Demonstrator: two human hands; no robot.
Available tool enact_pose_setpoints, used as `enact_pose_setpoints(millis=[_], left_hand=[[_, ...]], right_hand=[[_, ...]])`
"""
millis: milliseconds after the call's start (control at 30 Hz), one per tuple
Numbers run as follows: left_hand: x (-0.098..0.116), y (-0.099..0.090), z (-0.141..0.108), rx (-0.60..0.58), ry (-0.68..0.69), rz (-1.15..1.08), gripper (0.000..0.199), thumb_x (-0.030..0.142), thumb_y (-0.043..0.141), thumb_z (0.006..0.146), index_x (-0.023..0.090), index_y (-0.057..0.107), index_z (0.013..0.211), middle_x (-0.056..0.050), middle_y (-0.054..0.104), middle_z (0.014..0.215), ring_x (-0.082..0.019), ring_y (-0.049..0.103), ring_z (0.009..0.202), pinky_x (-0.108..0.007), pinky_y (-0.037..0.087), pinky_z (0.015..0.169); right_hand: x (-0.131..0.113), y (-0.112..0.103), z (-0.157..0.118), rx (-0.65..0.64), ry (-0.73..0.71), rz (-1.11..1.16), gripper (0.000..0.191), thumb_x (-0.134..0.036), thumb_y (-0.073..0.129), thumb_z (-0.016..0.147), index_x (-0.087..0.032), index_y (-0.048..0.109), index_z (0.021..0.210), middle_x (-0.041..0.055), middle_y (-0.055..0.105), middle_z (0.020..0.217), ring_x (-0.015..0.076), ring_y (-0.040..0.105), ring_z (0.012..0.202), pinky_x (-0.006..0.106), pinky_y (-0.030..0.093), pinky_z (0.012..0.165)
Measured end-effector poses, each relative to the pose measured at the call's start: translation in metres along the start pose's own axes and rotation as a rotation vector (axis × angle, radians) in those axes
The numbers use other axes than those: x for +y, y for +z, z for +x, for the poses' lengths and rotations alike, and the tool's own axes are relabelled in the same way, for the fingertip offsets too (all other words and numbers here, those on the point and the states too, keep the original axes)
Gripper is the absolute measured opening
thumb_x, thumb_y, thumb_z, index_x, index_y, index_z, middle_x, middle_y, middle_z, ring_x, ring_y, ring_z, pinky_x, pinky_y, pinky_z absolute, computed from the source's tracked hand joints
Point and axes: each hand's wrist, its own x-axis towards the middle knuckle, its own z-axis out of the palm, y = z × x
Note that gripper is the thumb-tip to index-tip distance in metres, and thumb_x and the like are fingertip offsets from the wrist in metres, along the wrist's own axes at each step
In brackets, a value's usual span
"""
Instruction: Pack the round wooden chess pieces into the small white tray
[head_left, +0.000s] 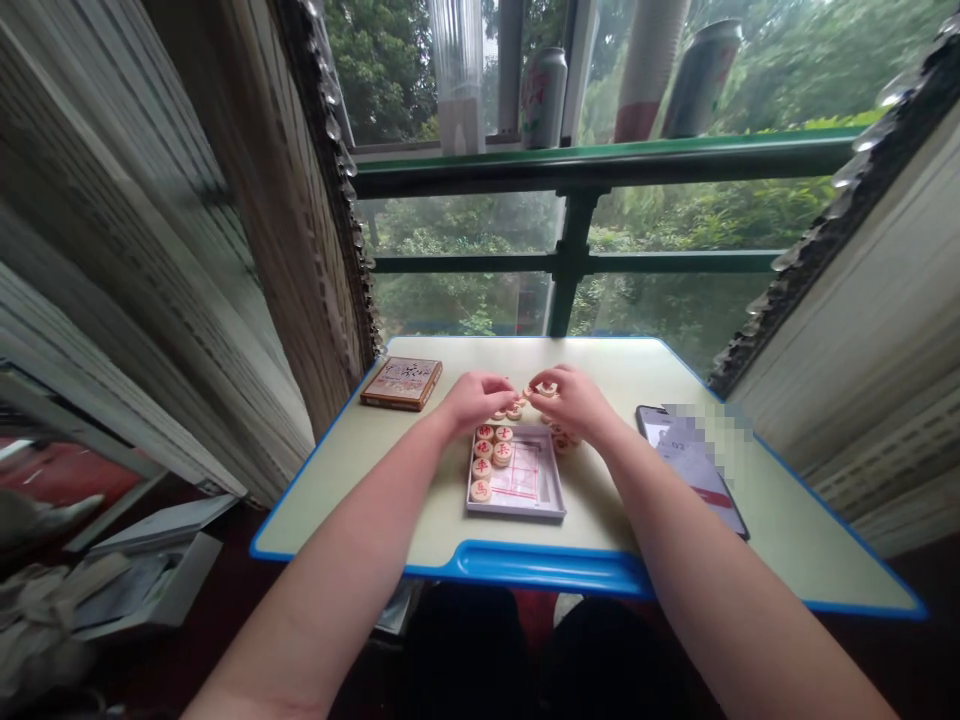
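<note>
While both hands [480, 396] [571, 402] curl near pieces [514, 411], past box rim [516, 514], grips narrow, hold unclear

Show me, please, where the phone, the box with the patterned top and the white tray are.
Phone [691, 468]: head view, on its screen.
Patterned box [403, 380]: head view, on its top.
White tray [516, 511]: head view, on its near wall.

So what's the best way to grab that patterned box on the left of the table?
I'd come from above with the left hand and pinch the left and right side walls of the patterned box: it lies flat, and those shallow upright sides look easy to grip.
</note>
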Motion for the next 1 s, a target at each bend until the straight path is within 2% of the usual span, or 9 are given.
enact_pose_setpoints(millis=[167,333,500,600,700,800,900,1000], left_hand=[[0.008,-0.023,0.0,-0.073,-0.143,0.077,0.017,0.008,0.051,0.052,0.012,0.067,0.059,-0.003,0.062,0.054,-0.012,0.054,0.052,-0.022,0.043,0.051],[0.006,-0.039,-0.002,-0.093,-0.214,0.151,0.026,0.005,0.052,0.05,0.013,0.071,0.065,-0.004,0.065,0.059,-0.013,0.054,0.05,-0.021,0.04,0.045],[0.007,-0.041,-0.01,-0.119,-0.38,0.438,0.006,0.013,0.062,0.057,0.012,0.067,0.059,-0.005,0.06,0.05,-0.012,0.045,0.036,-0.023,0.033,0.039],[0.012,-0.04,-0.016,-0.155,-0.459,0.503,0.008,0.019,0.061,0.062,0.013,0.062,0.057,-0.006,0.06,0.049,-0.011,0.043,0.033,-0.021,0.024,0.034],[0.015,-0.04,-0.018,-0.225,-0.486,0.487,0.009,0.023,0.056,0.067,0.015,0.06,0.068,-0.005,0.065,0.059,-0.01,0.048,0.037,-0.02,0.021,0.033],[0.014,-0.041,-0.016,-0.29,-0.509,0.469,0.016,0.025,0.053,0.069,0.016,0.058,0.081,-0.004,0.068,0.068,-0.01,0.053,0.042,-0.018,0.024,0.034],[0.011,-0.042,-0.015,-0.325,-0.517,0.461,0.02,0.026,0.052,0.07,0.017,0.057,0.086,-0.004,0.069,0.073,-0.011,0.056,0.047,-0.019,0.026,0.037],[0.009,-0.042,-0.015,-0.306,-0.46,0.504,0.023,0.03,0.052,0.071,0.018,0.062,0.087,-0.003,0.069,0.07,-0.011,0.057,0.054,-0.02,0.029,0.042]], right_hand=[[-0.018,-0.013,-0.011,-0.159,-0.034,0.14,0.016,-0.029,0.062,0.072,-0.018,0.069,0.081,0.002,0.067,0.076,0.0121,0.057,0.064,0.023,0.042,0.059],[-0.022,-0.008,-0.013,-0.13,-0.065,0.123,0.016,-0.027,0.06,0.071,-0.017,0.069,0.08,0.0022,0.068,0.077,0.0114,0.057,0.063,0.022,0.042,0.059],[-0.027,-0.013,-0.015,-0.12,0.006,-0.024,0.016,-0.031,0.061,0.069,-0.017,0.067,0.072,0.004,0.068,0.074,0.0135,0.057,0.061,0.024,0.04,0.055],[-0.035,-0.021,-0.019,-0.173,0.094,-0.018,0.019,-0.033,0.059,0.07,-0.016,0.066,0.07,0.0042,0.066,0.067,0.0128,0.055,0.055,0.023,0.036,0.048],[-0.04,-0.027,-0.022,-0.278,0.173,-0.037,0.022,-0.035,0.055,0.072,-0.015,0.063,0.065,0.0036,0.062,0.058,0.0115,0.052,0.049,0.022,0.032,0.044],[-0.04,-0.031,-0.023,-0.291,0.198,-0.086,0.027,-0.038,0.053,0.073,-0.015,0.06,0.06,0.004,0.06,0.054,0.0117,0.051,0.047,0.023,0.031,0.043],[-0.038,-0.033,-0.023,-0.294,0.269,-0.118,0.028,-0.038,0.052,0.073,-0.015,0.06,0.06,0.0055,0.061,0.055,0.0127,0.052,0.048,0.024,0.032,0.044],[-0.038,-0.034,-0.024,-0.365,0.33,-0.165,0.025,-0.033,0.05,0.072,-0.014,0.06,0.058,0.0068,0.062,0.054,0.0137,0.054,0.048,0.024,0.035,0.046]])
